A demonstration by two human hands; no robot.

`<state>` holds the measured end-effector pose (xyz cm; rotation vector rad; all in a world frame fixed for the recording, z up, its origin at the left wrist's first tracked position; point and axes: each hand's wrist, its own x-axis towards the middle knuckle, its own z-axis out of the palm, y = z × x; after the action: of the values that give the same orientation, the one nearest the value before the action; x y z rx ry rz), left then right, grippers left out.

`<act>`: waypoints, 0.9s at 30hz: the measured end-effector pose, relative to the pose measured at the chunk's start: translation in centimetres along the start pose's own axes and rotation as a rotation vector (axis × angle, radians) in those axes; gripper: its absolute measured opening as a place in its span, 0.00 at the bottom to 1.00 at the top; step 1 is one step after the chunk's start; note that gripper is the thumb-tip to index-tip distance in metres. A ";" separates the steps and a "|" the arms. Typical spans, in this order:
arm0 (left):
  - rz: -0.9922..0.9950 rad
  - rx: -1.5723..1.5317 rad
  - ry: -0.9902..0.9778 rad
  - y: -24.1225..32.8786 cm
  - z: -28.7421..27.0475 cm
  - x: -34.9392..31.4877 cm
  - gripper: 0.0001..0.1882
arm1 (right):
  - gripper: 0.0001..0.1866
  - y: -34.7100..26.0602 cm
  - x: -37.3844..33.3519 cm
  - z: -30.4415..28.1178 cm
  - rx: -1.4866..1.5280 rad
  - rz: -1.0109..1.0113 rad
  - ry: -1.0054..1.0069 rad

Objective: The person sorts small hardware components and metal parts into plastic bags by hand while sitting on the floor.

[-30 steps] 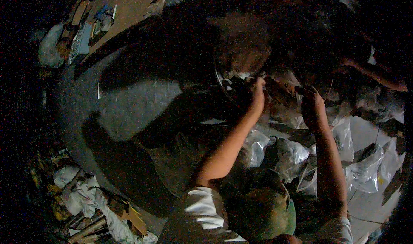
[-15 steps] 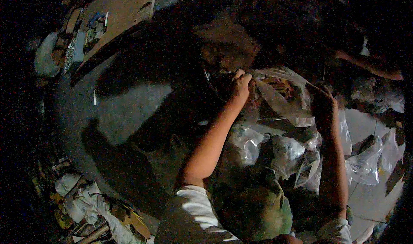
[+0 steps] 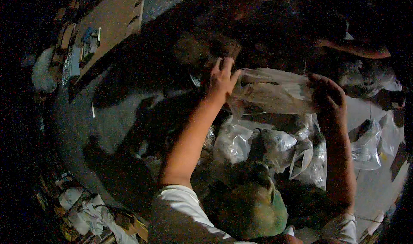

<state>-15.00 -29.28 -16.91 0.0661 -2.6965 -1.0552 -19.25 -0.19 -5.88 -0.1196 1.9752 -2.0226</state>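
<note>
A translucent plastic bag [image 3: 275, 95] is drawn out sideways between my two hands, its upper edge nearly level. My left hand [image 3: 223, 80] is at the bag's left end with fingers spread and thumb apart, close to the plastic. In deep shadow, my right hand [image 3: 330, 91] has its fingers curled over the bag's right end. What lies inside the bag is blurred behind the plastic. Just below it sit several clear plastic bags with pale contents, among them a shiny bag [image 3: 234, 143] and a crumpled bag [image 3: 278, 145].
Another person's forearm [image 3: 357, 49] shows at upper right, above more crumpled plastic [image 3: 368, 80]. A green-brown rounded object [image 3: 258, 209] sits between my arms. Mixed scraps [image 3: 86, 207] are heaped at lower left. A brown board [image 3: 114, 18] and a pale sack [image 3: 44, 72] stand at upper left.
My left hand has shifted left and its fingers have spread from a closed grip. The bag, earlier gaping with brownish contents showing, is now stretched flatter. The view has shifted slightly.
</note>
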 end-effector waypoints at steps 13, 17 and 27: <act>0.109 0.124 -0.277 7.4 -5.0 -1.2 0.09 | 0.19 -6.0 -3.2 -3.9 0.345 -0.173 -0.132; 0.546 0.587 -0.412 11.9 -8.9 2.4 0.04 | 0.28 -9.1 -5.1 -9.7 0.057 -0.223 -0.016; 1.044 0.355 -0.331 34.2 -4.7 5.9 0.07 | 0.18 -15.5 -10.8 -26.5 -0.988 -0.046 0.069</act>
<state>-18.03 -7.95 10.71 -1.3724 -2.5124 -0.2644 -18.80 28.26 9.84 -0.3055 2.8308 -0.8948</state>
